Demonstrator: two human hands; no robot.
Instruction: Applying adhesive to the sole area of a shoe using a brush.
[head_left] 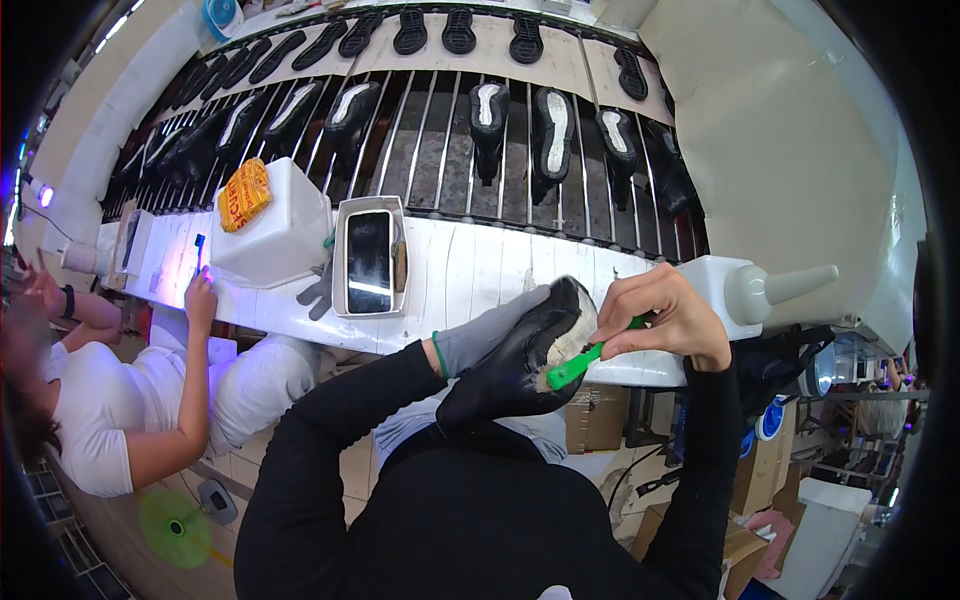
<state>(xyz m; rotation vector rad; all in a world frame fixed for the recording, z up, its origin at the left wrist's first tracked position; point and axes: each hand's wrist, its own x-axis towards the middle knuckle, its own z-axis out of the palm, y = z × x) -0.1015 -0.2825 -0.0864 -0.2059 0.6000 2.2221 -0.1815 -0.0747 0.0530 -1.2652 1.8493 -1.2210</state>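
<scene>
My left hand (488,338), in a grey glove, is closed around a black shoe upper (505,385) held tilted in front of my body. Its underside faces up and to the right, showing a whitish middle strip (572,340). Bare fingers of my right hand (665,315) pinch a green brush (575,366). The bristles touch the underside near the strip's lower end. The glove covers the shoe's far left side, and part of the brush handle is hidden by my right fingers.
Beyond the white bench (450,265), black shoe uppers (553,140) rest on a metal-rod rack, with black soles (410,32) behind. A white block with an orange packet (245,195), an open box (400,295) and a white bottle (765,295) stand nearby. A co-worker (130,415) sits left.
</scene>
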